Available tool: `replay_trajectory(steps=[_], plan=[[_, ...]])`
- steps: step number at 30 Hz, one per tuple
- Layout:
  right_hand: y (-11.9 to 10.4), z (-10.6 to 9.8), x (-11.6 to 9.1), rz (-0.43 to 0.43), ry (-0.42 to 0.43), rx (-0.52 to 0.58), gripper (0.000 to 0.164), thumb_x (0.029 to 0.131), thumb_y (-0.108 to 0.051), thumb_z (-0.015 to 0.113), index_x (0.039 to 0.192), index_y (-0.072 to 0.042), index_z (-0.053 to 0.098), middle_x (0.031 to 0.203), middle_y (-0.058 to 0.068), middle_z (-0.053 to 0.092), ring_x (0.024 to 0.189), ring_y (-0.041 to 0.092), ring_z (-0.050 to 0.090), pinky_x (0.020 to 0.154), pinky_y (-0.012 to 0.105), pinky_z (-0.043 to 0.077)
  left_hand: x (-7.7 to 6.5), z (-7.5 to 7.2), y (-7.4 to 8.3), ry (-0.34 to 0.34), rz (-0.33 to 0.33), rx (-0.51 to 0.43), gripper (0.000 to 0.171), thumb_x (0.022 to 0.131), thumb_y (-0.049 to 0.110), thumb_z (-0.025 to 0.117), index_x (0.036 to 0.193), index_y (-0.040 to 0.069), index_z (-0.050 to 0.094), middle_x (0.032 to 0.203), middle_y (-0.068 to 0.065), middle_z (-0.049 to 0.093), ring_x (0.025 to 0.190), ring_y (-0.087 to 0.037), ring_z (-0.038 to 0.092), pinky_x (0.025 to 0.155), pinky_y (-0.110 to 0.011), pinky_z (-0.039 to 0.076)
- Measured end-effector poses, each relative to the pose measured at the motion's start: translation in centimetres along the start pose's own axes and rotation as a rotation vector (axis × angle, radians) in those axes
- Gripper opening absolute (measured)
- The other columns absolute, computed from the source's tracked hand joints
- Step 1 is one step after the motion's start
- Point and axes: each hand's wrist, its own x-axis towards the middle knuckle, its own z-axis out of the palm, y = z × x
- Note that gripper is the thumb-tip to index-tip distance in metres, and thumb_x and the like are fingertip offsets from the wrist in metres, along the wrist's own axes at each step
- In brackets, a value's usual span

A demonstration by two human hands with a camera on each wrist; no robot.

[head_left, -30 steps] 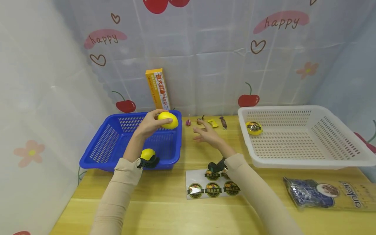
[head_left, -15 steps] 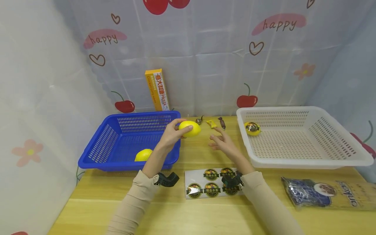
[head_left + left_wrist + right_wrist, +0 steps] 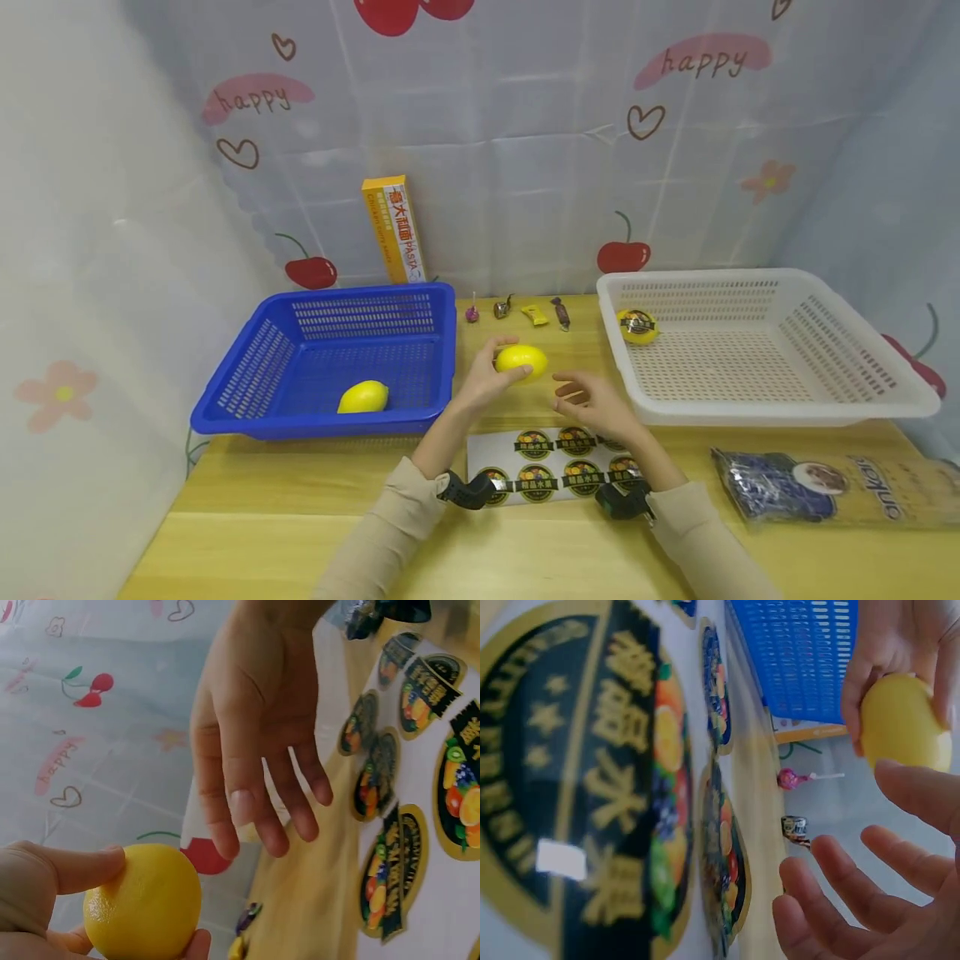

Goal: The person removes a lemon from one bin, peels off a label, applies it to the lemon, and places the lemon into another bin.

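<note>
I have the left hand (image 3: 482, 383) gripping a yellow lemon (image 3: 522, 358) between thumb and fingers, while the right hand (image 3: 597, 406) faces it just apart, empty, relaxed fingers parted.

Lemon (image 3: 517, 357) moved off blue basket (image 3: 322, 427)

The left hand (image 3: 483, 379) has carried it from over the basket's rim to above the bench (image 3: 532, 554); the right hand (image 3: 597, 407) has drawn back from the sweets (image 3: 535, 315), and the basket's other lemon (image 3: 363, 397) now shows whole

A pasta box (image 3: 394, 232) stands before the cherry-printed curtain (image 3: 510, 200); wrapped sweets (image 3: 536, 315) and a long plastic packet (image 3: 825, 489) lie on the desk (image 3: 540, 554).
</note>
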Motion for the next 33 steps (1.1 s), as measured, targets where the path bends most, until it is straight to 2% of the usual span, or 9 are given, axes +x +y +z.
replay_trajectory(steps=[7,15,25,33], plan=[[0.3,-0.1,-1.0,0.013,-0.161,-0.089,0.052,0.084,-0.016,0.071,0.124,0.011,0.050,0.104,0.025,0.063,0.092,0.036,0.063,0.080,0.043,0.053,1.1,1.0,-2.6,-0.014,-0.016,0.024,0.054,0.081,0.009,0.069,0.129,0.000,0.047,0.126,-0.019,0.051,0.107,-0.028,0.052,0.091,-0.039,0.044],[0.8,0.2,-1.0,-0.008,-0.253,-0.142,0.049,0.079,-0.014,0.076,0.117,0.009,0.055,0.105,0.021,0.065,0.096,0.035,0.062,0.083,0.044,0.052,2.3,1.0,-4.7,-0.010,-0.003,0.053,0.055,0.081,0.007,0.070,0.129,-0.003,0.045,0.128,-0.019,0.049,0.114,-0.032,0.048,0.099,-0.043,0.038],[0.9,0.6,-1.1,-0.047,-0.262,-0.201,0.044,0.076,-0.012,0.077,0.111,0.009,0.060,0.104,0.018,0.064,0.094,0.032,0.060,0.082,0.043,0.051,3.3,1.4,-6.7,-0.026,0.049,0.080,0.056,0.080,0.010,0.071,0.129,0.000,0.046,0.132,-0.017,0.050,0.119,-0.031,0.047,0.103,-0.043,0.035],[1.4,0.9,-1.2,-0.058,-0.263,-0.203,0.040,0.077,-0.011,0.076,0.109,0.007,0.062,0.104,0.017,0.062,0.094,0.030,0.058,0.083,0.043,0.050,3.2,1.0,-6.4,-0.061,0.048,0.124,0.061,0.081,0.015,0.073,0.134,0.003,0.046,0.134,-0.014,0.050,0.120,-0.030,0.047,0.103,-0.044,0.036]])
